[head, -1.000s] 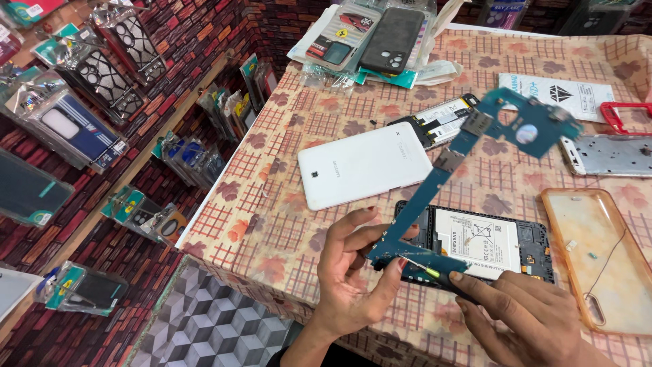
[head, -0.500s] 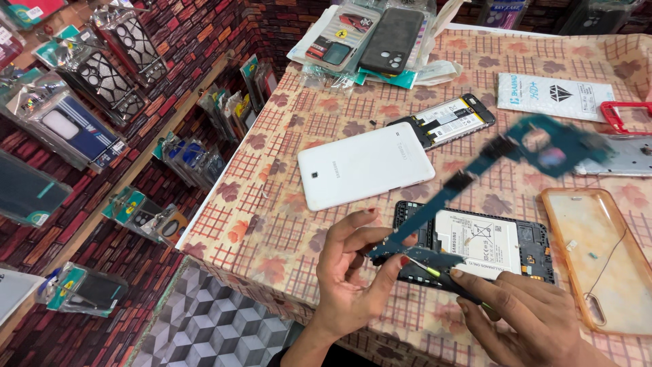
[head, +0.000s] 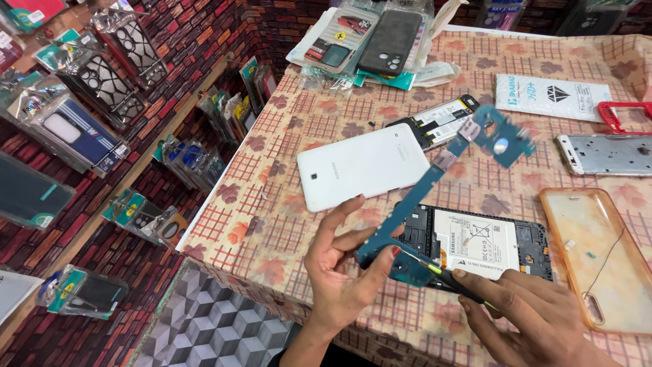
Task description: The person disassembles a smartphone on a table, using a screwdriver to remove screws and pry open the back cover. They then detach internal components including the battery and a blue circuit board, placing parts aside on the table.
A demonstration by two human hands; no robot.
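My left hand (head: 343, 272) pinches the lower end of a long blue circuit board (head: 441, 183) and holds it up slanting over the table. My right hand (head: 526, 323) grips a thin dark tool (head: 451, 280) whose tip touches the board's lower end by my left thumb. Under the board lies an opened tablet (head: 482, 248) showing its white battery. Its white back cover (head: 360, 166) rests face down just behind my left hand.
A clear amber phone case (head: 601, 258) lies at the right. Farther back are a loose battery (head: 441, 119), a silver phone frame (head: 601, 153), a red case (head: 625, 115), a white packet (head: 553, 98) and packaged cases (head: 370, 41). The table's left edge (head: 224, 183) drops off beside racks of cases.
The far end of the blue board has swung about, first right, then back left and down. Both hands stay at its lower end, tool still touching it.
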